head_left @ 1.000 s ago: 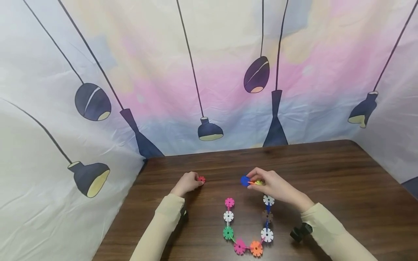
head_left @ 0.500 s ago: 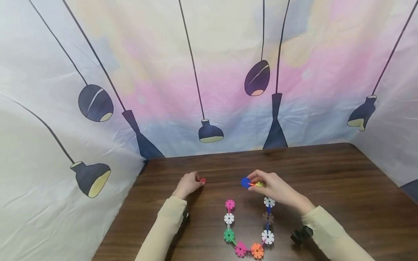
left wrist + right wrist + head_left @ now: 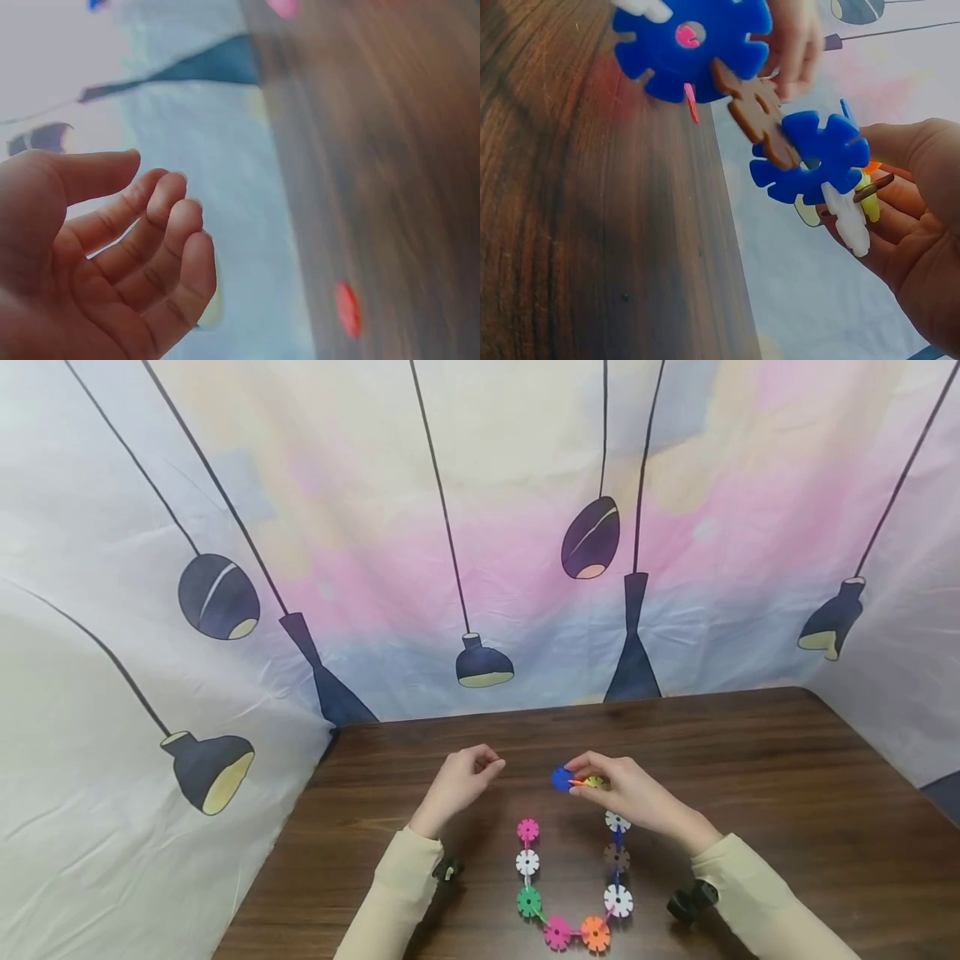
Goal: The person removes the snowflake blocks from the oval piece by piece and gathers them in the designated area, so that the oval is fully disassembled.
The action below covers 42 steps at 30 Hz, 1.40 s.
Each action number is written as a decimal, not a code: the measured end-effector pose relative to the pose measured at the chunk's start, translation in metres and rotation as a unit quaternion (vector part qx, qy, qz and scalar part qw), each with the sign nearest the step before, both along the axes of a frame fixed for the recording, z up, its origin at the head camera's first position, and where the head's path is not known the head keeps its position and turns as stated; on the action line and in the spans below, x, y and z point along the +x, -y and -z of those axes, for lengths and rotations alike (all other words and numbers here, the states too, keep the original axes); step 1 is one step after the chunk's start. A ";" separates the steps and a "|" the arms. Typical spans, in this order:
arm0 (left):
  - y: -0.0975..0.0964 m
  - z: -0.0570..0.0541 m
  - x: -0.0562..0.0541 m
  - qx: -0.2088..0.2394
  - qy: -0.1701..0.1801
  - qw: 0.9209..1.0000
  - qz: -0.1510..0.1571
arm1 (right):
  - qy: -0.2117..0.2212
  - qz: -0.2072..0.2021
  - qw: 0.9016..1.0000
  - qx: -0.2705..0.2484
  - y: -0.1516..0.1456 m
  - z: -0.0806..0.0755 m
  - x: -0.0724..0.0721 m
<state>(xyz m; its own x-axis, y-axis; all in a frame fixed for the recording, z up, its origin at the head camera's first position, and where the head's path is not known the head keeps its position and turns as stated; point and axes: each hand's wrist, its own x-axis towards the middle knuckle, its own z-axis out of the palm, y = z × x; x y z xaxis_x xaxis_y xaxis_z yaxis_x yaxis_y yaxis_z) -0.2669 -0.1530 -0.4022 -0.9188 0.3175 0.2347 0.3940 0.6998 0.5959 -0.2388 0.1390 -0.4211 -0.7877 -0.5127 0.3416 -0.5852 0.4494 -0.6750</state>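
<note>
My left hand (image 3: 459, 785) is held over the table's left part, its fingers loosely curled with nothing between them. In the left wrist view a red notched disc (image 3: 349, 309) lies on the wood, apart from that hand; the head view hides it. My right hand (image 3: 633, 789) pinches the end of a chain of interlocking snowflake discs, where blue (image 3: 562, 778), orange and yellow (image 3: 595, 782) discs meet. From there the chain curves round in a U through white (image 3: 618, 902), orange (image 3: 596, 934) and green discs (image 3: 529, 902) to a pink disc (image 3: 528, 830).
The dark wooden table (image 3: 787, 793) reaches back to a cloth backdrop (image 3: 525, 527) printed with hanging lamps. Black camera mounts (image 3: 693, 900) sit on both wrists. In the right wrist view, the chain's blue discs (image 3: 697, 56) are joined by a brown disc (image 3: 757, 112).
My left hand has let go of the red disc and moved right and slightly up, away from it. The right hand keeps its hold on the chain at nearly the same spot.
</note>
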 end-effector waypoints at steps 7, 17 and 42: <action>-0.023 -0.012 0.018 0.044 0.014 0.998 0.042 | -0.001 0.002 1.000 -0.010 0.002 0.001 -0.001; -0.043 -0.005 0.027 0.050 0.040 0.993 0.099 | -0.009 -0.008 0.999 -0.030 0.004 0.004 -0.001; -0.053 0.001 0.031 0.103 0.078 0.988 0.088 | -0.022 -0.019 0.999 -0.031 0.006 0.006 0.000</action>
<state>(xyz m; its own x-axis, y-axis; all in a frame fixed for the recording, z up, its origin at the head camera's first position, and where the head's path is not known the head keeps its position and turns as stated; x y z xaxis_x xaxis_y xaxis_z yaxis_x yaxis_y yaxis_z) -0.2359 -0.1003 -0.4034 -0.8841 0.4353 0.1701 0.3900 0.4866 0.7817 -0.2393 0.1330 -0.4276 -0.7518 -0.5185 0.4074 -0.6303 0.3839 -0.6747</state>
